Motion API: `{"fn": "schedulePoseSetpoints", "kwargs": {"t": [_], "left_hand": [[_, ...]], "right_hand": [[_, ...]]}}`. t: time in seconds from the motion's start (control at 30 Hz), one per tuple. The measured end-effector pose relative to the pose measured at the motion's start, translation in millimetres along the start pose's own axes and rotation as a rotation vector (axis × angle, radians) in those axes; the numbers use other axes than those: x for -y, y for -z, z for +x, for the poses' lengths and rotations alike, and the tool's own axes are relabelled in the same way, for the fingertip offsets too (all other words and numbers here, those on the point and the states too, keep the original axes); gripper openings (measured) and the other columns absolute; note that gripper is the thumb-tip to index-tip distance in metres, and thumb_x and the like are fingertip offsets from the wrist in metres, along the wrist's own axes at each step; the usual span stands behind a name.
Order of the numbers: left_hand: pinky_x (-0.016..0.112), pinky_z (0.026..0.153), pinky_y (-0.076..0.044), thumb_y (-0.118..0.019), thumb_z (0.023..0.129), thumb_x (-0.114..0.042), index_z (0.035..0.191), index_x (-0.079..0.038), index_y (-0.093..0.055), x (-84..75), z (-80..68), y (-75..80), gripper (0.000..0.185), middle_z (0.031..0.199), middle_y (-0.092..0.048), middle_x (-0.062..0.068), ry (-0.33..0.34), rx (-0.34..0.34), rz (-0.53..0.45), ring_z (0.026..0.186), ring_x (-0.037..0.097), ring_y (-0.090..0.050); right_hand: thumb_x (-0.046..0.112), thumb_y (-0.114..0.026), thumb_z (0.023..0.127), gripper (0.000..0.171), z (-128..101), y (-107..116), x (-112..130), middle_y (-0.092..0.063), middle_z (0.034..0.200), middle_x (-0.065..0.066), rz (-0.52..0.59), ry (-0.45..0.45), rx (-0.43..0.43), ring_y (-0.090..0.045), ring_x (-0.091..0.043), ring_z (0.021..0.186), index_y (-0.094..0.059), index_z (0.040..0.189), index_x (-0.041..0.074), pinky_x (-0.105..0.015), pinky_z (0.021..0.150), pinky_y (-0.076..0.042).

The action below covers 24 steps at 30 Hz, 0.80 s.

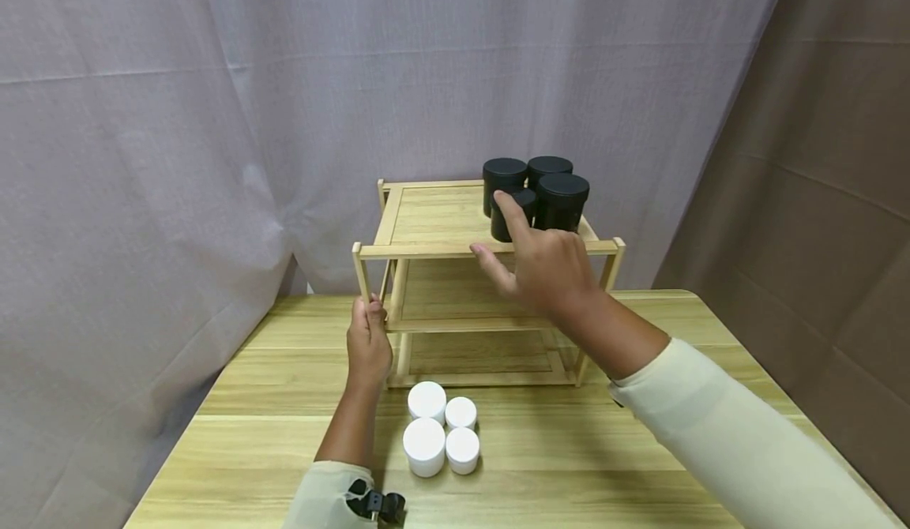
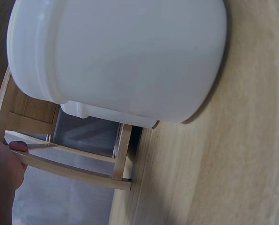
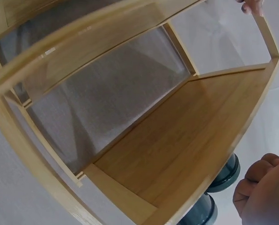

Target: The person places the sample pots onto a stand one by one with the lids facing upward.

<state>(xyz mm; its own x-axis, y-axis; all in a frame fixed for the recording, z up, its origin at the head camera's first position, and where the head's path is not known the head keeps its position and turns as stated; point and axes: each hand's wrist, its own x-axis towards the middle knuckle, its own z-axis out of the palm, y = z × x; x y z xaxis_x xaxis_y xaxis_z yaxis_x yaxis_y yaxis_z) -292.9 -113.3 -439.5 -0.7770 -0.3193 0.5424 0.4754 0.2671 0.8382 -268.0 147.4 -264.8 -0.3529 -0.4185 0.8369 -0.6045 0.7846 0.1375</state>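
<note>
A three-tier wooden shelf rack (image 1: 441, 250) stands on the table. My left hand (image 1: 368, 343) grips its front left post, with the thumb showing around the wood in the left wrist view. On the top tier, at the right, several black lidded jars (image 1: 563, 201) are grouped. My right hand (image 1: 550, 264) is in front of the shortest black jar (image 1: 502, 225); its index finger and thumb are spread apart, the index overlapping that jar, while the other fingers curl in toward the palm. Nothing is between finger and thumb.
Several white lidded jars (image 1: 424, 446) stand close together on the wooden table (image 1: 270, 434) in front of the rack, right of my left forearm. A grey curtain (image 1: 213, 118) hangs behind the table, and a brown one (image 1: 803, 197) hangs on the right.
</note>
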Motion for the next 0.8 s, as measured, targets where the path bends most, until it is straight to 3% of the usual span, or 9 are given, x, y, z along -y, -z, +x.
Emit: {"fn": "schedulePoseSetpoints", "kwargs": {"t": [0.27,0.47,0.6,0.8], "left_hand": [[0.025,0.068,-0.040,-0.043,0.118,-0.022,0.120,0.007,-0.055,1.4,0.5,1.3,0.031,0.085,-0.052,0.013,0.007,0.000,-0.009,0.073,0.013,-0.044],[0.024,0.066,-0.040,-0.044,0.118,-0.022,0.119,0.004,-0.057,0.4,0.7,1.8,0.029,0.083,-0.051,0.011,-0.001,-0.003,-0.005,0.071,0.012,-0.043],[0.024,0.066,-0.040,-0.043,0.118,-0.023,0.118,0.003,-0.056,-0.3,-0.1,1.4,0.029,0.084,-0.052,0.012,0.000,0.003,-0.002,0.071,0.011,-0.043],[0.024,0.066,-0.040,-0.043,0.118,-0.021,0.118,0.005,-0.056,-0.4,-0.3,-0.2,0.029,0.084,-0.053,0.012,-0.006,0.000,-0.006,0.071,0.011,-0.043]], "right_hand": [[0.045,-0.059,0.109,0.066,-9,-8,0,-0.043,0.050,0.000,0.047,0.128,-0.096,-0.036,-0.012,0.039,-0.047,0.149,-0.006,-0.031,0.035,-0.034],[0.041,-0.060,0.105,0.061,-16,-12,4,-0.043,0.055,-0.001,0.076,0.159,-0.155,-0.034,-0.012,0.042,-0.051,0.142,-0.006,-0.029,0.037,-0.032],[0.039,-0.061,0.102,0.056,-23,-15,8,-0.038,0.052,0.003,0.099,0.190,-0.148,-0.029,-0.009,0.041,-0.054,0.135,-0.006,-0.025,0.037,-0.027],[0.038,-0.063,0.100,0.051,-34,-21,9,-0.037,0.053,0.006,0.163,0.249,-0.085,-0.030,-0.007,0.042,-0.056,0.129,-0.003,-0.025,0.037,-0.030]]}}
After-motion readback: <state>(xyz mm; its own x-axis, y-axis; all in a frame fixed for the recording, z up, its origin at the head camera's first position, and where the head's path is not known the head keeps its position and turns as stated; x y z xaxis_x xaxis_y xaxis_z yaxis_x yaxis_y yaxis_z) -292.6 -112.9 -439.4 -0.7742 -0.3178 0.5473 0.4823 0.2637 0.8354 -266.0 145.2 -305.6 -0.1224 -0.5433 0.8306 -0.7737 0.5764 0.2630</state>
